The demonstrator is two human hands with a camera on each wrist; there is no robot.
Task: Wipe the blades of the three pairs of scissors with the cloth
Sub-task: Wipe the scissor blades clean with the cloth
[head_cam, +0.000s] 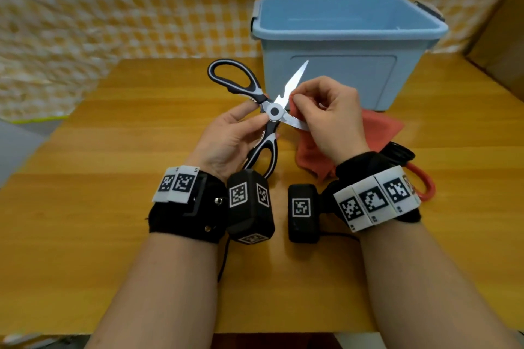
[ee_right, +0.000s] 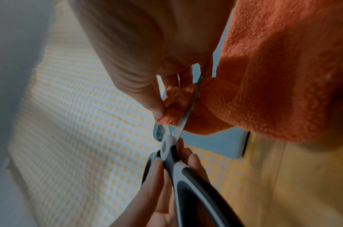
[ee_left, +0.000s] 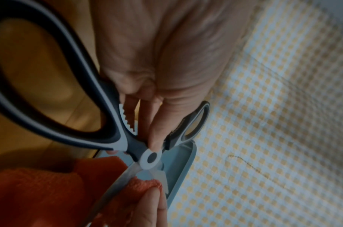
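Yellow-and-white checked fabric (head_cam: pixel 113 8) hangs behind the wooden table (head_cam: pixel 113 221) where I'm working. On the left side, my left hand (head_cam: pixel 226 136) grips the black-and-white kitchen scissors (head_cam: pixel 273 111) just below the pivot, thumb and fingers curled round the handle necks, and holds them up off the table. They are spread wide: one handle loop points away to the upper left, the other comes back toward my wrist, and the two blades fork to the right. The upper blade (head_cam: pixel 295 81) angles up in front of the blue plastic bin (head_cam: pixel 348 45), bare and shiny. The lower blade (head_cam: pixel 295 122) runs right into my right hand (head_cam: pixel 329 116), which pinches the orange cloth (head_cam: pixel 380 127) around it close to the pivot; in the right wrist view a fold of the cloth sits on each side of the metal, with my thumb (ee_right: pixel 145 95) pressing one fold. The rest of the cloth hangs down under that hand. Further right, behind my right wrist, a black handle loop (head_cam: pixel 399 151) and a red handle loop (head_cam: pixel 422 181) show on the table, beside the cloth; the rest of those pairs is hidden
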